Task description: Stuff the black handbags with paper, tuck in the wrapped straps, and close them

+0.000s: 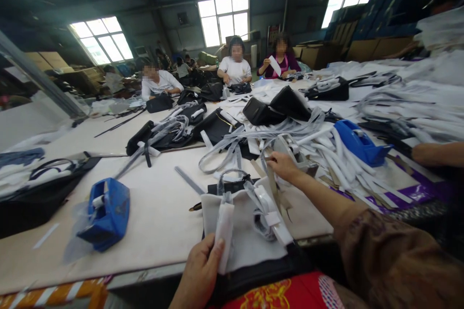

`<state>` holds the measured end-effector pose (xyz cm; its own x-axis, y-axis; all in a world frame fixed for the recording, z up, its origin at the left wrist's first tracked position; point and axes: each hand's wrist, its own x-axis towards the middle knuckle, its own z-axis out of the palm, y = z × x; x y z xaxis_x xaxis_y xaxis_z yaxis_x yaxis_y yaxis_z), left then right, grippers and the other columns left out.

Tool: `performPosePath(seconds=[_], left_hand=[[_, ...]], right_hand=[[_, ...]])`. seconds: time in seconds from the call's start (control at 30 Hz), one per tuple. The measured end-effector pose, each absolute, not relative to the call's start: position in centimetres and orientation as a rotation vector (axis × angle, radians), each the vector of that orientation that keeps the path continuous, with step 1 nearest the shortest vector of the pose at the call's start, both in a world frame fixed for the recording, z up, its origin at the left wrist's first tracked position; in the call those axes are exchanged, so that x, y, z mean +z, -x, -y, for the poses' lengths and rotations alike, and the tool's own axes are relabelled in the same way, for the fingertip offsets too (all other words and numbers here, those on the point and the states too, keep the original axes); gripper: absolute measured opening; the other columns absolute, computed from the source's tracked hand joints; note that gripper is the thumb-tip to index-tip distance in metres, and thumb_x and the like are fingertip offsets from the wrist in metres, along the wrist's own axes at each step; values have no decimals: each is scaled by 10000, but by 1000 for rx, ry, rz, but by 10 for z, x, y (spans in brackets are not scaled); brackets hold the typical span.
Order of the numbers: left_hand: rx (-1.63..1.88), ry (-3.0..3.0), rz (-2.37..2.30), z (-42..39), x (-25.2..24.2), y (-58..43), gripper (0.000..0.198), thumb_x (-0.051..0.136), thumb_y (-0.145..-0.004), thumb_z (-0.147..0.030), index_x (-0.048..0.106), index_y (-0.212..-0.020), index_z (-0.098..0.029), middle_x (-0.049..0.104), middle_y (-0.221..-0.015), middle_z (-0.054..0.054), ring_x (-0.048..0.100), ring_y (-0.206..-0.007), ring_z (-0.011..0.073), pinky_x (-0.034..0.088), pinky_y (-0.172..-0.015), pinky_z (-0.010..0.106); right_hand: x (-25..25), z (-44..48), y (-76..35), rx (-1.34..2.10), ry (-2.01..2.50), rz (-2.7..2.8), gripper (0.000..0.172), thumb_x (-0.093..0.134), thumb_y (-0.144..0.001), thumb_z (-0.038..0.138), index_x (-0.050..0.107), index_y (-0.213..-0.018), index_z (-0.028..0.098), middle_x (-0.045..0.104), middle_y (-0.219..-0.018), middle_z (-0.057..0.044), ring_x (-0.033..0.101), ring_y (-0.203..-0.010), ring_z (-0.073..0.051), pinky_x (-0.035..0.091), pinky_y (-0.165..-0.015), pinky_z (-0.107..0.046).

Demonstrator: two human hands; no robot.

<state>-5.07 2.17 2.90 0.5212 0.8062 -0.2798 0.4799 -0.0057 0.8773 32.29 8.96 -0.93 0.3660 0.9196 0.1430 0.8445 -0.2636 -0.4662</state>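
Observation:
At the table's near edge lies a bag (pixel 242 236) covered with a white sheet, with a dark edge along its bottom. My left hand (pixel 201 265) is closed around a white foam-wrapped strap (pixel 225 231) on the bag's left side, thumb on top. A second foam-wrapped strap (pixel 271 212), bound with clear wrapping, lies on the bag's right side. Beyond the bag, my right hand (pixel 284 166) has its fingers pinched together beside a greyish tape dispenser (pixel 290 147). A thin brownish strip hangs below these fingers; what they grip is not clear.
Blue tape dispensers (pixel 108 212) stand at left and right. Black bags (pixel 213 128), wrapped straps and white foam tubes (pixel 340 154) cover much of the table (pixel 155 217). Several people sit across it. Another person's arm (pixel 438 153) reaches in at right.

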Motion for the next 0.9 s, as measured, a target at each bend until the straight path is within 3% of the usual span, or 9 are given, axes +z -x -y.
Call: performPosePath(seconds=[0.1, 0.23, 0.4, 0.5, 0.63, 0.77, 0.83, 0.9], left_hand=[[375, -1654, -1102, -23, 28, 50, 525, 463, -912, -573, 699, -1061, -128, 678, -849, 58, 590, -832, 236, 460, -739, 277], [369, -1670, -1140, -23, 26, 50, 509, 483, -898, -570, 708, -1034, -134, 685, -818, 43, 598, -807, 227, 463, -713, 267], [328, -1685, -1165, -24, 25, 49, 529, 489, -886, -577, 706, -1057, -126, 687, -802, 48, 595, -769, 223, 463, -674, 265], [312, -1683, -1180, -24, 23, 49, 536, 485, -891, -575, 700, -1076, -120, 679, -793, 50, 588, -753, 219, 461, -666, 265], [304, -1690, -1166, -24, 22, 49, 538, 481, -898, -570, 688, -1110, -121, 686, -820, 50, 600, -796, 226, 467, -695, 266], [306, -1689, -1181, -22, 22, 51, 538, 480, -904, -562, 685, -1133, -120, 698, -839, 59, 601, -797, 228, 472, -696, 269], [309, -1680, -1180, -21, 20, 52, 537, 480, -909, -557, 677, -1152, -121, 709, -884, 69, 606, -820, 231, 476, -714, 273], [309, -1668, -1175, -21, 18, 53, 544, 476, -912, -560, 669, -1167, -121, 714, -918, 77, 608, -832, 234, 479, -719, 276]], right_hand=[[-1, -52, -327, 157, 2167, 1400, 246, 513, -869, 264, 660, -1041, 166, 693, -848, -68, 627, -788, -208, 443, -729, -292], [-5, 8, -327, 59, 2148, 1286, 491, 528, -837, 219, 523, -1320, 132, 694, -913, -85, 648, -816, -222, 472, -767, -302], [-17, 74, -341, 16, 2477, 1268, 501, 547, -820, 217, 547, -1315, 145, 696, -878, -93, 650, -801, -266, 487, -751, -357], [-17, 93, -345, -127, 2585, 1370, 417, 543, -850, 243, 604, -1248, 134, 677, -1022, -157, 636, -916, -311, 486, -801, -403], [-16, 87, -329, -118, 2219, 1703, 312, 475, -922, 247, 665, -1150, 150, 647, -1110, -150, 597, -1058, -267, 455, -949, -367], [-20, 63, -304, 121, 1818, 2142, 386, 483, -900, 181, 624, -1259, 172, 595, -1289, -137, 521, -1202, -250, 403, -1041, -361], [-21, 52, -295, 202, 1705, 2347, 445, 481, -888, 138, 582, -1320, 172, 556, -1367, -140, 510, -1214, -259, 408, -1026, -386], [-20, 43, -290, 215, 1673, 2488, 400, 486, -900, 134, 609, -1280, 165, 584, -1331, -149, 560, -1113, -260, 446, -938, -388]])
